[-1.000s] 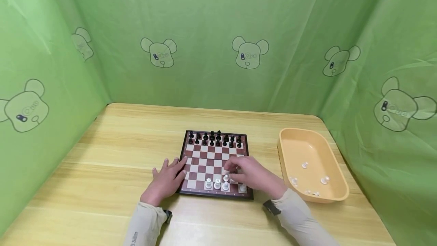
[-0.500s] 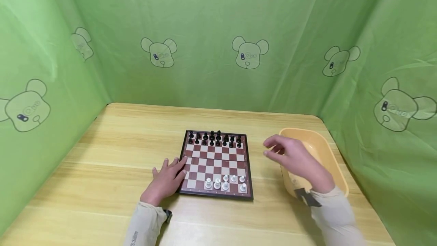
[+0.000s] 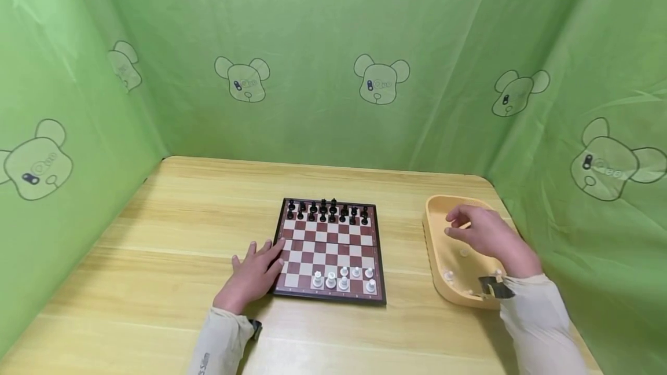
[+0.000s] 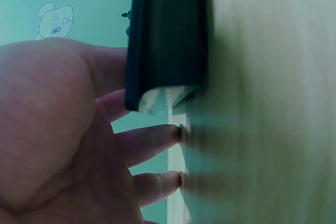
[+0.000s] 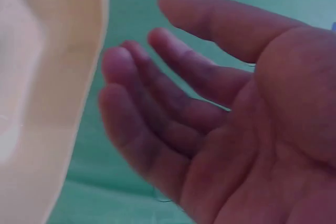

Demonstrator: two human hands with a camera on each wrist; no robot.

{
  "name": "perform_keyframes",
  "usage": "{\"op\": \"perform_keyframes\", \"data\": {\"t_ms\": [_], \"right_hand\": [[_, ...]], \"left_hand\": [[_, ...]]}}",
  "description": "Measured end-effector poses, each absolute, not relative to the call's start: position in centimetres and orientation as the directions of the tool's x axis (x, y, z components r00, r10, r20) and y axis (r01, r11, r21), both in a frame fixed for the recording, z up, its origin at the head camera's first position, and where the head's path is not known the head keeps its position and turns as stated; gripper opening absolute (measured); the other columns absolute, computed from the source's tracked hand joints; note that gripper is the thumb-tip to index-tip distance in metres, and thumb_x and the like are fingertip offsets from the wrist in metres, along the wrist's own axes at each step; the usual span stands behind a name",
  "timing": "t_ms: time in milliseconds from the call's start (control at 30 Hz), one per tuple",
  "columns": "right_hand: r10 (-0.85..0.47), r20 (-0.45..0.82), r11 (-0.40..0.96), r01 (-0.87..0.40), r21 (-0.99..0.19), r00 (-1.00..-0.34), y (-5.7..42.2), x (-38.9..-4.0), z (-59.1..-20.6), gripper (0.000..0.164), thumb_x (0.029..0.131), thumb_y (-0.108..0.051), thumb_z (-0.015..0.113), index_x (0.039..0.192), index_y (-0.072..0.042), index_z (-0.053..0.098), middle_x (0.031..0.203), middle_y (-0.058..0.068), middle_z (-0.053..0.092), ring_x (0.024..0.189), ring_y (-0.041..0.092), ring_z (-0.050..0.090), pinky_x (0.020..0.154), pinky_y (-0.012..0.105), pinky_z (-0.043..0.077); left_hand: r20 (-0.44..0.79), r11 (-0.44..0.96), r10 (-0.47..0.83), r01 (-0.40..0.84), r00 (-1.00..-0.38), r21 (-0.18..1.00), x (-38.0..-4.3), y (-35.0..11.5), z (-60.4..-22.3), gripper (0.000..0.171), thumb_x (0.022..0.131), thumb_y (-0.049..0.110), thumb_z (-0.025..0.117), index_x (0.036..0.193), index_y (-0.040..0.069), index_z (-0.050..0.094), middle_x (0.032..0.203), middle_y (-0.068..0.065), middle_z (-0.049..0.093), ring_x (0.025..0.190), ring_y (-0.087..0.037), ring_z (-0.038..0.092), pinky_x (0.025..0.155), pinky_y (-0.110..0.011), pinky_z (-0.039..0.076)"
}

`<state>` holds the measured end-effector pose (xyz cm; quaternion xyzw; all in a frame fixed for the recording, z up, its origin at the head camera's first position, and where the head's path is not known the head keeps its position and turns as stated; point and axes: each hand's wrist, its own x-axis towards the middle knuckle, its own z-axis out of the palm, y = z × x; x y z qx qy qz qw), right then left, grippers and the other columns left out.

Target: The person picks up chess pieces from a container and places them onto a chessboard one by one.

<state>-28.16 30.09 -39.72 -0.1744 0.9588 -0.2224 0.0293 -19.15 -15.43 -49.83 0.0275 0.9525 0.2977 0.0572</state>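
right hand (image 3: pixel 486 232) now over tray (image 3: pixel 436 230), green curtain (image 3: pixel 443 28) beyond

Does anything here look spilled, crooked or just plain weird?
Nothing looks spilled or damaged. Only the setup on the chessboard looks uneven: the black pieces fill two whole rows, while the white pieces leave gaps, with more white ones loose in the orange tray.

My left hand (image 3: pixel 253 274) rests on the left edge of the flat red-and-white chessboard (image 3: pixel 327 246), where two rows of black pieces (image 3: pixel 333 210) stand at the far side and seven white pieces (image 3: pixel 331 280) near me. Below my empty right hand (image 3: pixel 487 235), the orange tray (image 3: pixel 439 242) holds loose white pieces (image 3: pixel 449 275).
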Motion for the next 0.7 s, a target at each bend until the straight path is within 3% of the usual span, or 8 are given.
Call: {"op": "perform_keyframes", "data": {"t_ms": [267,333,567,700], "right_hand": [[-0.35,-0.262,0.891,-0.233,-0.391,-0.899,31.4,-29.3,-41.4,0.049,0.088,-0.018,0.081,0.12,0.011,0.058,0.107,0.034,0.066,0.092,0.038,0.067,0.08,0.049,0.057],[-0.34,-0.299,0.908,-0.228,-0.351,-0.892,31.5,-29.4,-41.5,0.05,0.087,-0.019,0.082,0.12,0.01,0.058,0.106,0.031,0.066,0.093,0.038,0.065,0.079,0.048,0.055],[-0.258,-0.421,0.933,-0.111,-0.342,-0.87,31.9,-29.7,-42.7,0.038,0.084,-0.013,0.081,0.109,0.004,0.058,0.069,0.003,0.05,0.061,0.016,0.048,0.057,0.028,0.04],[-0.241,-0.424,0.943,-0.107,-0.315,-0.873,31.8,-30.0,-43.1,0.029,0.083,-0.011,0.078,0.101,0.002,0.059,0.068,0.003,0.052,0.061,0.016,0.05,0.057,0.027,0.041]], "left_hand": [[-0.095,0.821,0.095,0.024,-0.991,0.57,-19.1,-15.4,-49.7,0.052,0.11,0.032,0.048,0.16,0.017,0.042,0.163,-0.023,0.035,0.151,-0.057,0.016,0.111,-0.084,0.001],[-0.096,0.822,0.096,0.024,-0.991,0.57,-19.1,-15.4,-49.7,0.052,0.11,0.032,0.048,0.16,0.017,0.041,0.163,-0.023,0.035,0.151,-0.057,0.016,0.111,-0.084,0.001],[-0.095,0.822,0.093,0.023,-0.991,0.568,-19.2,-15.5,-49.8,0.052,0.11,0.032,0.048,0.16,0.017,0.042,0.163,-0.022,0.035,0.151,-0.056,0.016,0.111,-0.084,0.001],[-0.091,0.82,0.092,0.023,-0.992,0.572,-19.2,-15.5,-49.9,0.052,0.11,0.032,0.048,0.16,0.017,0.042,0.163,-0.022,0.035,0.151,-0.057,0.016,0.111,-0.084,0.001]]}}
